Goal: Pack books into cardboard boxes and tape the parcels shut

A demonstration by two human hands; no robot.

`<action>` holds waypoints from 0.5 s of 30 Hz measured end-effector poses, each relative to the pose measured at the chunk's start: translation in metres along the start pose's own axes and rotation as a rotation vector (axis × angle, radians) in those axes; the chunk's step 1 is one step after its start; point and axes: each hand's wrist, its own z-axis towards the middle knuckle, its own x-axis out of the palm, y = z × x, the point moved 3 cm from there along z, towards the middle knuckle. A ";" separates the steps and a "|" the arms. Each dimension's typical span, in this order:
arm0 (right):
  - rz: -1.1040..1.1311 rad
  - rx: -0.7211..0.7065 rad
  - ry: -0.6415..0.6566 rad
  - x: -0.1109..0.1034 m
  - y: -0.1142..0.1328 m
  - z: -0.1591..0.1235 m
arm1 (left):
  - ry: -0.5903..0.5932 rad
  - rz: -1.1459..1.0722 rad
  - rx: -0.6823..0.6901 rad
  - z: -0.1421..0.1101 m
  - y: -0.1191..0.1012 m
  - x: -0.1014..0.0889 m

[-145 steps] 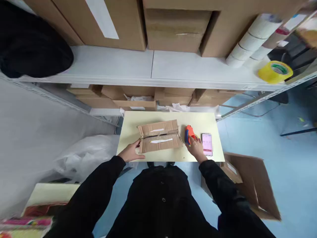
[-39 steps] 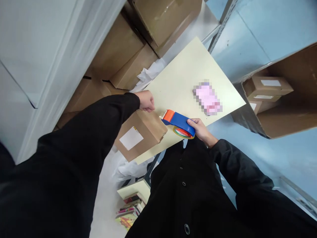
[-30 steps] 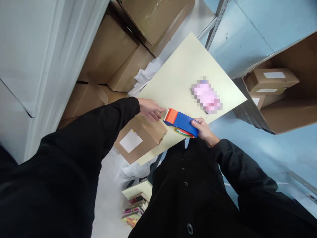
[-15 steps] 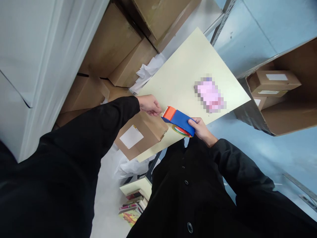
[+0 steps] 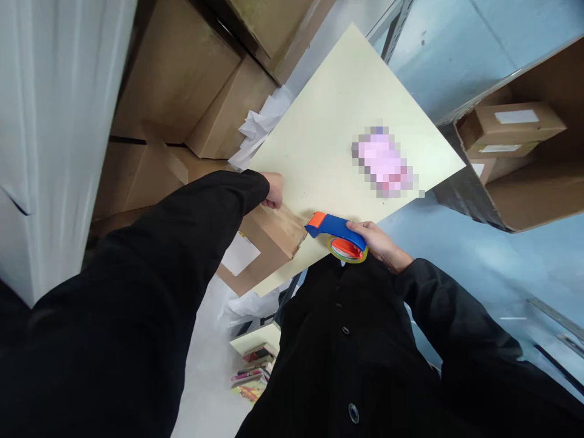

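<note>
In my right hand [image 5: 381, 243] is a blue and orange tape dispenser [image 5: 335, 226], gripped by its body near the rear end. A roll of tape [image 5: 347, 249] hangs under it, and its orange front points at the cardboard box [image 5: 255, 249]. That box bears a white label [image 5: 240, 253] and lies at the table's near left edge. My left hand [image 5: 274, 191] is closed, at the far edge of the box's top. The sleeve and wrist partly cover its fingers, so I cannot make out what they hold. A shiny strip shows on the box top beside it.
A pixelated pink item [image 5: 383, 163] lies on the pale tabletop [image 5: 319, 128]. Large cartons [image 5: 173, 73] and crumpled white paper [image 5: 267, 118] are at the left. To the right, an open carton [image 5: 538, 188] holds small boxes [image 5: 515, 128]. Books [image 5: 253, 377] are stacked below.
My left hand has moved away from the dispenser's front and onto the far edge of the box top. The dispenser has tilted, showing more of its tape roll.
</note>
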 end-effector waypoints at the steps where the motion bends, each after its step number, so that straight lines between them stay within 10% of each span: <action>1: -0.008 0.001 0.002 0.002 0.001 0.001 | -0.006 0.061 -0.005 0.003 -0.002 0.001; 15: -0.059 0.071 0.021 0.015 -0.006 0.003 | -0.224 0.468 0.075 -0.006 -0.009 0.013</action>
